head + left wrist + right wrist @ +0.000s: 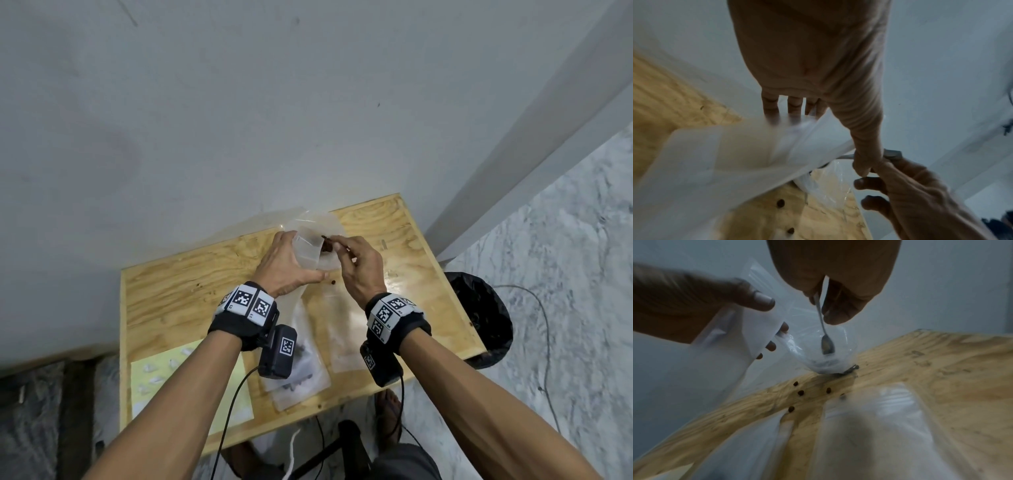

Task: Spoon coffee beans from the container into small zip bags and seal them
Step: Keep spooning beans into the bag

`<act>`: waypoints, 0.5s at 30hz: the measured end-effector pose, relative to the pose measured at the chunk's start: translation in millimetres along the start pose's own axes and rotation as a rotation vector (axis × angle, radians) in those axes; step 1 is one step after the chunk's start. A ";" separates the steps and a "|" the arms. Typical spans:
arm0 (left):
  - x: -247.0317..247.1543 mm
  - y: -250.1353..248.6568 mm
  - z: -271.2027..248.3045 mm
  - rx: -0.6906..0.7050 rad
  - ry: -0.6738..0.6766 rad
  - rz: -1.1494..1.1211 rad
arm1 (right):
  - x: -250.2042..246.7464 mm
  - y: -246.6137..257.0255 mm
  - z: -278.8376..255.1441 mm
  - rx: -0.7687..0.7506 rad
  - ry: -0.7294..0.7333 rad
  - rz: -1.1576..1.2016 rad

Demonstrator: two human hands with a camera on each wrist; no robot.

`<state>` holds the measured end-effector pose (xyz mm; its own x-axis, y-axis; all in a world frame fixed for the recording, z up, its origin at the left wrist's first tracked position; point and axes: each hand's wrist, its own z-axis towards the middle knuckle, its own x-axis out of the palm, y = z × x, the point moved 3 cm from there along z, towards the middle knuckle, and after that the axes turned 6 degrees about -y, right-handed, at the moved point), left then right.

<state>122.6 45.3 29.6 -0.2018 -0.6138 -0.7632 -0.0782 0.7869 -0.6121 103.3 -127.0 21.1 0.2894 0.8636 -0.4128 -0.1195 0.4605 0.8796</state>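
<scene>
From where I watch, the plywood desk [178, 291] fills the lower middle of the head view, pushed against a pale wall, with a black bin [486, 315] just off its right edge. A yellow sheet [219, 394] lies at its near left corner, and filled zip bags [301, 363] lie flat near the front edge, under my wrists. A large clear plastic bag [818, 353], the bean container, sits at the far side of the desk with dark coffee beans [327, 247] showing inside it. My left hand [284, 263] holds a small zip bag [306, 253] upright beside that container, its grip closed round the bag with thumb on one face and fingers on the other. My right hand [359, 270] has its grip pinched narrow on a metal spoon [826, 344], whose bowl reaches down into the clear bag. A few loose beans [800, 392] lie scattered on the wood just in front of the container.
</scene>
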 end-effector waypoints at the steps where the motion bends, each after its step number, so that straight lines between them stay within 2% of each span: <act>1: -5.0 -3.4 -2.5 0.005 0.001 0.017 | -3.6 1.6 -0.5 -0.043 -0.040 -0.018; 4: -15.5 -16.2 -10.1 0.049 -0.015 0.146 | -8.1 0.1 -5.3 -0.124 -0.113 -0.095; 6: -18.1 -28.1 -17.9 0.130 -0.042 0.265 | -6.1 -7.1 -8.5 -0.078 -0.127 -0.115; 11: -6.1 -41.3 -28.6 0.219 0.030 0.462 | 4.7 -28.2 -13.3 0.416 -0.209 0.066; 15: 4.9 -44.7 -29.0 0.267 0.048 0.532 | 12.9 -32.1 -17.0 0.706 -0.313 0.247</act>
<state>96.8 9.0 59.2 -0.1905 -0.1311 -0.9729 0.2930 0.9383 -0.1838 94.7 -127.2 -16.5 0.5974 0.7780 -0.1942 0.3826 -0.0637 0.9217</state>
